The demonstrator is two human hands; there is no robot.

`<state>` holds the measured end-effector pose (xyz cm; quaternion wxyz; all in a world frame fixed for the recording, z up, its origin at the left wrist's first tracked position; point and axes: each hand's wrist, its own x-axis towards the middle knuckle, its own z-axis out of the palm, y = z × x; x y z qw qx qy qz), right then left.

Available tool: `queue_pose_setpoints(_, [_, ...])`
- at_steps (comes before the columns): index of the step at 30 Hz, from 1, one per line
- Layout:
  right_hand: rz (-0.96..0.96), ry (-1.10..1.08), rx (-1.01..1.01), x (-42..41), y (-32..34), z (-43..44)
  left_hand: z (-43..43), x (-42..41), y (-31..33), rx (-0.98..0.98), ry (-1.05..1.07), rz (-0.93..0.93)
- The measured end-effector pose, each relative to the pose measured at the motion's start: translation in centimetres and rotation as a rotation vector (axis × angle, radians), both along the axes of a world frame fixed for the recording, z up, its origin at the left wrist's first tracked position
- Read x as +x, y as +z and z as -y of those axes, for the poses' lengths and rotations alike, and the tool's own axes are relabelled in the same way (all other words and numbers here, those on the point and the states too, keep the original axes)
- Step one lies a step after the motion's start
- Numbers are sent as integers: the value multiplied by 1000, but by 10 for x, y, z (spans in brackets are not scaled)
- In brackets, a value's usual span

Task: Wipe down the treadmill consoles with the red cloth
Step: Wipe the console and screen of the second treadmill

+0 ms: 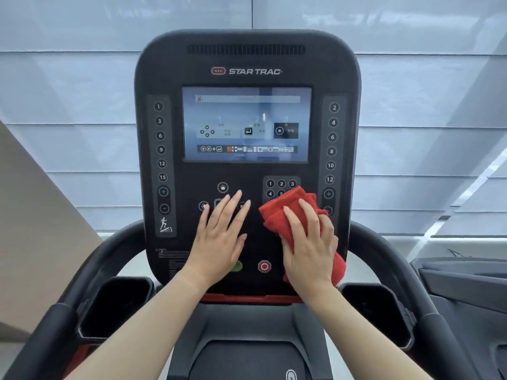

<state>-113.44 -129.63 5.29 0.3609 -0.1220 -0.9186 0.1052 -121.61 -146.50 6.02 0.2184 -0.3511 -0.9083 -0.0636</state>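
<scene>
The red cloth (277, 215) lies bunched against the lower right part of the treadmill console (247, 61), a black, rounded panel that stands nearly upright and faces the person. Behind it the room shows only pale grey blinds (82, 78) across a window wall, and a tan slanted surface (41, 215) at the left edge.

The cloth's long axis runs steeply down the panel. Its upper end leans left and covers the lower keys of the number keypad (281, 185); its lower end hangs toward the console's right edge. The right hand (310, 242) presses it to the panel, fingers spread and almost straight over the folds, pointing up and slightly left, not clenched. The left hand (219, 237) lies flat on the bare panel just beside it, fingers apart and straight, holding nothing. It covers some of the navigation buttons and part of the green button (238, 266).

Between the two wrists sits the red stop button (264, 266), uncovered. Above the hands the lit screen (247, 124) is flanked by a left button column (162, 149) and a right button column (332, 149); the cloth hides the lowest key of the right one. Curved black handrails (90, 264) and two cup holders (115, 308) frame the forearms below. Part of a neighbouring treadmill (466, 283) shows at the right.
</scene>
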Motion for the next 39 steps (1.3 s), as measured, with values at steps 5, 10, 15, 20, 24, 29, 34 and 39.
queue_pose_setpoints(5, [29,51,93,20,-30,9,18,5,-7,-24,20,24])
queue_pose_setpoints(10, [8,18,-2,17,-26,4,52,8,-15,-9,95,56])
queue_pose_setpoints(15, [-19,-55,-34,9,-27,25,80,6,-20,-1,107,95])
queue_pose_setpoints(20, [31,17,132,11,-39,46,97,6,-27,-9,39,107])
queue_pose_setpoints(24, [42,39,140,-2,-28,64,119,3,-30,-13,-3,92])
queue_pose_setpoints(29, [13,44,54,-35,-5,105,142,-5,-29,-64,-12,91])
queue_pose_setpoints(34, [22,-5,19,-31,-22,136,157,-10,-29,-72,-44,95])
queue_pose_setpoints(39, [30,21,28,-39,-13,138,164,-34,-13,35,-45,109])
